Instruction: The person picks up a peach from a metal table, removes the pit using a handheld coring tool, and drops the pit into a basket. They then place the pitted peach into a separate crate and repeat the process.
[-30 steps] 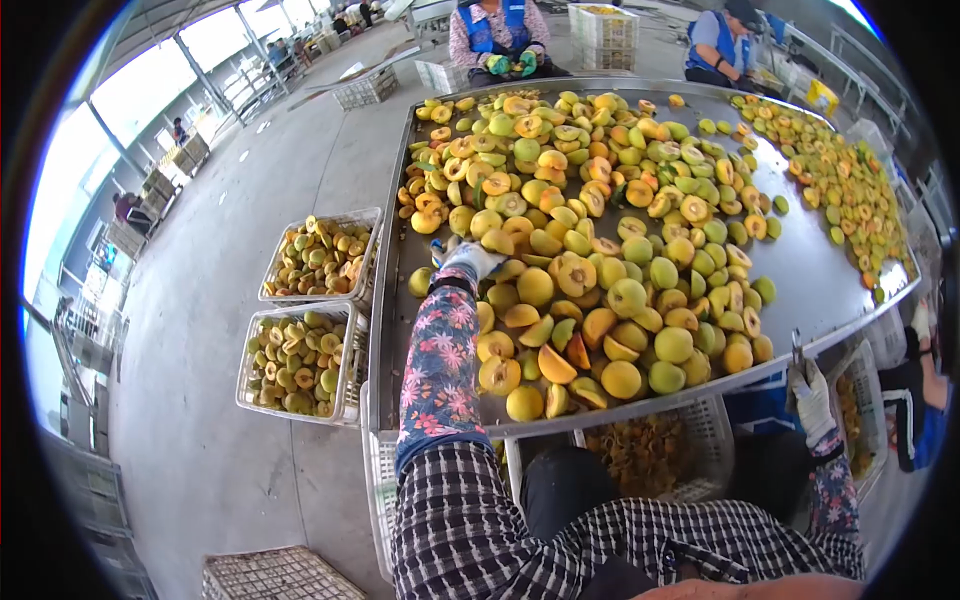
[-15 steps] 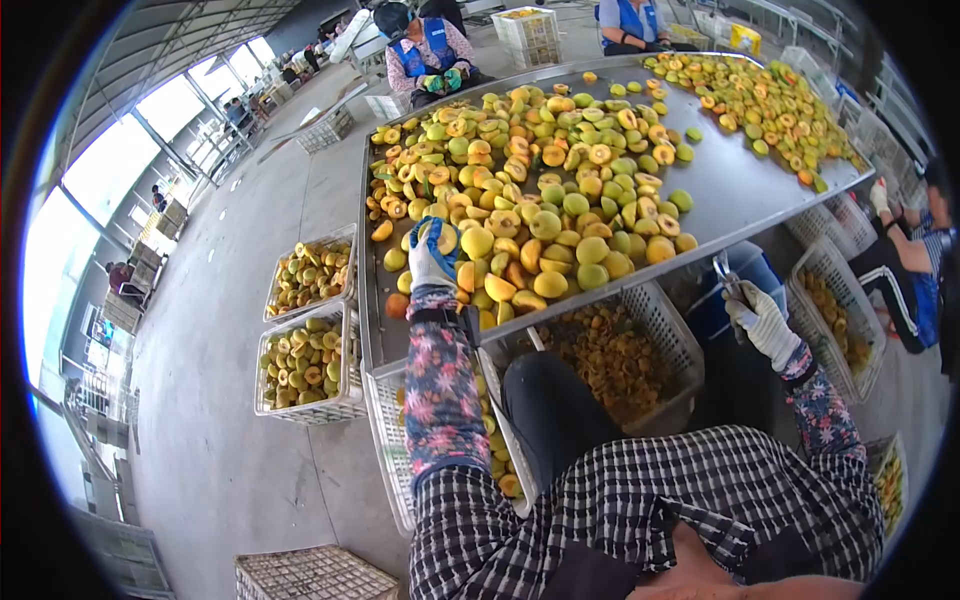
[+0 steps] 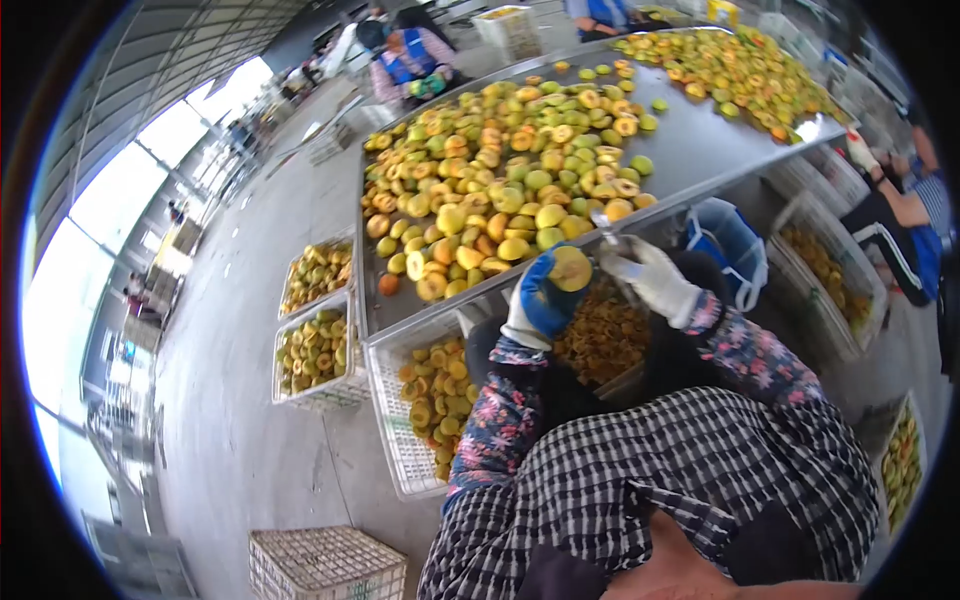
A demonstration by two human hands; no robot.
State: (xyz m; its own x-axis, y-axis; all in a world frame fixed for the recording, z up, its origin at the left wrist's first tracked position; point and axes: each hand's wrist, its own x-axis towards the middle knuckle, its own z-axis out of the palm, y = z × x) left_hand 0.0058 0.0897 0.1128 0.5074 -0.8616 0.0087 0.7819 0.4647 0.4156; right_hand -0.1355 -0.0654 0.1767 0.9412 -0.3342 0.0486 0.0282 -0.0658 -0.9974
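Observation:
My left hand [image 3: 541, 300], in a blue and white glove, holds a halved yellow fruit [image 3: 571, 269] with its cut face up, just off the table's near edge. Close on its right, my right hand [image 3: 652, 280], in a white glove, grips a metal tool [image 3: 606, 229] whose tip points up toward the table. Below both hands a crate of brown scraps [image 3: 606, 335] sits between the knees. Many whole and halved fruits [image 3: 500, 190] are heaped on the metal table [image 3: 690, 165].
Left of my legs stands a crate of halved fruit [image 3: 392, 440], with two more fruit crates [image 3: 312, 392] beyond it. A blue and white bucket [image 3: 735, 250] is at the right. Co-workers sit at the far side [image 3: 412, 70] and right side [image 3: 905, 200].
My left hand has come back from the fruit heap with a halved fruit. My right hand has moved left with the tool, so both hands are now close together. The view has shifted slightly.

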